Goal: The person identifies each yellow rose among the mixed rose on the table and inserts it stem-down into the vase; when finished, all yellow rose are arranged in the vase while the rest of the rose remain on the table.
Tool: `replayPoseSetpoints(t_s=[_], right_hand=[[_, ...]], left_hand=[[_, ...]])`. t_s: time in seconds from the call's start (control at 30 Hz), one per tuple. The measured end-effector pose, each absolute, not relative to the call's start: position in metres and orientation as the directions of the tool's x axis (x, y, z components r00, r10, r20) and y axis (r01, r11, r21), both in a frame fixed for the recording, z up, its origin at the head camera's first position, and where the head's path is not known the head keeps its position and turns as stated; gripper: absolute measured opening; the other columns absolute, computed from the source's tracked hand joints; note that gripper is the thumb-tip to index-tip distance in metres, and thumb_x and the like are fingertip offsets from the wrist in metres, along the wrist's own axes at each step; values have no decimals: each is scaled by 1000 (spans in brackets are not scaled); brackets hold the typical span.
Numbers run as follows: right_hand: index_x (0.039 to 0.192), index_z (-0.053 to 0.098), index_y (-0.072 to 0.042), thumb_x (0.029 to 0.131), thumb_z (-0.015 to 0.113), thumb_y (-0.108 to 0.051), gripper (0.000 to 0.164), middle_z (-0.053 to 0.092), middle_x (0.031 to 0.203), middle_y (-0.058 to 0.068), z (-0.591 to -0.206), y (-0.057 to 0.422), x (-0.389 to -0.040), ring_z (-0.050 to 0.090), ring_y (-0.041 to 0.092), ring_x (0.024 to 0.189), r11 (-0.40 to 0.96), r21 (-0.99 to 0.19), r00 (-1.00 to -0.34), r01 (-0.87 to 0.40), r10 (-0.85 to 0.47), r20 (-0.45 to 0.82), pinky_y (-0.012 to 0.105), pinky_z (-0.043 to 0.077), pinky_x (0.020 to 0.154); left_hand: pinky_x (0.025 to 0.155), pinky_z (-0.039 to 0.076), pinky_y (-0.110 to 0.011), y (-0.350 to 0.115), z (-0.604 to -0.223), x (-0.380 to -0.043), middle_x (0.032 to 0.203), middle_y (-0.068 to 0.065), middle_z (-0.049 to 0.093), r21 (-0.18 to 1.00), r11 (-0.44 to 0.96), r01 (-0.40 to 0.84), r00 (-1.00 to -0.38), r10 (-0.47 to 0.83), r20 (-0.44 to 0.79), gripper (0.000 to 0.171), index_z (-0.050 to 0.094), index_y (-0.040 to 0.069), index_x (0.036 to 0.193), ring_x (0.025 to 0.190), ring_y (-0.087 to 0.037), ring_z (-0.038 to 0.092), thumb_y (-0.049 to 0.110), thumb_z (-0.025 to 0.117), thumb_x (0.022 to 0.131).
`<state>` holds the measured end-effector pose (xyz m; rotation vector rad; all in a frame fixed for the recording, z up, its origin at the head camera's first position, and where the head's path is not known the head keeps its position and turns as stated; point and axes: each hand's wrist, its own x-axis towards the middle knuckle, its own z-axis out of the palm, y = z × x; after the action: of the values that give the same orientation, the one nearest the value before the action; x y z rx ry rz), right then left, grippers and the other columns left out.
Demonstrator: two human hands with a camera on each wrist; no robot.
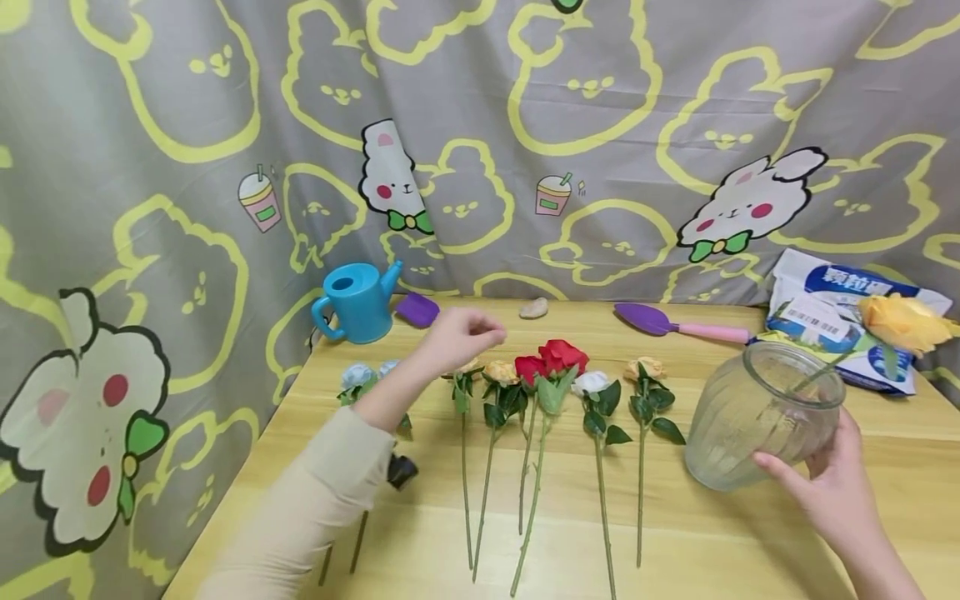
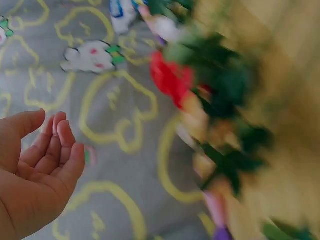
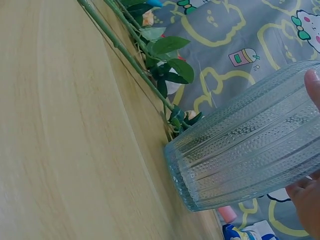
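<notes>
My right hand (image 1: pixel 832 483) grips a ribbed clear glass vase (image 3: pixel 245 140) around its side, thumb toward the front, with the vase tilted a little. A yellow rose (image 1: pixel 903 323) leans out over its rim to the right, its stem inside the glass. Above the flower heads my left hand (image 1: pixel 461 340) hovers with fingers loosely bent and nothing between them; in the left wrist view its palm (image 2: pixel 42 175) faces up. Below it lie two orange-yellow roses, one of them a yellow rose (image 1: pixel 501 372), beside red roses (image 1: pixel 562 357) and a white rose (image 1: pixel 592 382).
Another pale orange rose (image 1: pixel 647 368) lies nearest the vase. Blue roses (image 1: pixel 357 377) and a black object (image 1: pixel 402 472) are partly behind the left arm. At the back stand a blue watering can (image 1: pixel 358 304), a purple trowel (image 1: pixel 648 319), a stone (image 1: pixel 534 308) and a bag (image 1: pixel 832 312).
</notes>
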<state>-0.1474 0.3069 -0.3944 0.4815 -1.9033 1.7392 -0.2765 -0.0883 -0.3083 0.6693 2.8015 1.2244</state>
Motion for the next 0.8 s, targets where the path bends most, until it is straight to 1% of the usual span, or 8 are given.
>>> replayPoseSetpoints(t_s=[0.03, 0.07, 0.17, 0.2, 0.3, 0.5, 0.67, 0.8], right_hand=[[134, 28, 5, 57, 58, 36, 88, 46, 120, 8, -394, 308, -146, 49, 10, 107, 117, -809, -806, -576, 83, 586, 12, 38, 88], [133, 29, 6, 56, 57, 36, 88, 47, 119, 8, -394, 309, -146, 49, 10, 107, 114, -808, -805, -578, 83, 587, 12, 38, 88], [131, 30, 9, 55, 57, 37, 85, 49, 118, 10, -395, 311, -148, 50, 12, 106, 81, -800, -798, -595, 65, 599, 13, 39, 88], [131, 30, 10, 55, 57, 37, 85, 49, 118, 10, -395, 311, -148, 51, 12, 106, 75, -798, -797, -598, 60, 602, 13, 40, 88], [131, 30, 12, 55, 57, 37, 84, 49, 118, 11, -394, 311, -151, 51, 14, 106, 52, -790, -789, -611, 35, 613, 14, 40, 88], [133, 29, 9, 57, 57, 36, 86, 48, 120, 10, -392, 311, -149, 50, 12, 107, 92, -796, -796, -598, 46, 604, 14, 39, 88], [136, 26, 2, 59, 56, 35, 90, 45, 122, 7, -392, 307, -144, 47, 10, 109, 125, -811, -811, -571, 68, 581, 11, 37, 89], [136, 26, 3, 59, 57, 35, 89, 46, 122, 7, -393, 307, -145, 47, 10, 109, 127, -809, -809, -574, 67, 585, 11, 37, 89]], left_hand=[[75, 47, -32, -97, -313, -275, 92, -6, 67, 709, 610, 354, -914, 387, 123, 19, 68, 7, 96, 79, -13, 60, 21, 61, 86], [69, 49, -30, -106, -317, -274, 92, -9, 67, 718, 613, 330, -916, 392, 86, 18, 68, 5, 95, 79, -17, 60, 20, 60, 86], [65, 49, -28, -129, -332, -268, 87, -12, 66, 720, 643, 262, -921, 389, -11, 16, 67, 3, 92, 76, -21, 60, 16, 59, 86], [65, 48, -28, -135, -338, -265, 81, -11, 66, 721, 651, 239, -922, 385, -43, 15, 66, 2, 91, 74, -21, 60, 14, 59, 86], [64, 48, -27, -150, -358, -256, 74, -5, 64, 715, 677, 177, -922, 368, -120, 11, 66, 2, 86, 69, -16, 58, 9, 58, 83], [60, 49, -27, -151, -393, -241, 70, -2, 63, 718, 694, 50, -906, 334, -260, 8, 67, 4, 81, 65, -15, 58, 6, 60, 81], [57, 51, -26, -146, -411, -234, 69, -3, 64, 749, 662, -15, -904, 311, -293, 9, 68, 2, 80, 62, -14, 60, 5, 60, 83], [56, 52, -27, -140, -416, -232, 69, -4, 65, 783, 620, -49, -906, 303, -297, 10, 67, -1, 82, 60, -14, 61, 6, 60, 84]])
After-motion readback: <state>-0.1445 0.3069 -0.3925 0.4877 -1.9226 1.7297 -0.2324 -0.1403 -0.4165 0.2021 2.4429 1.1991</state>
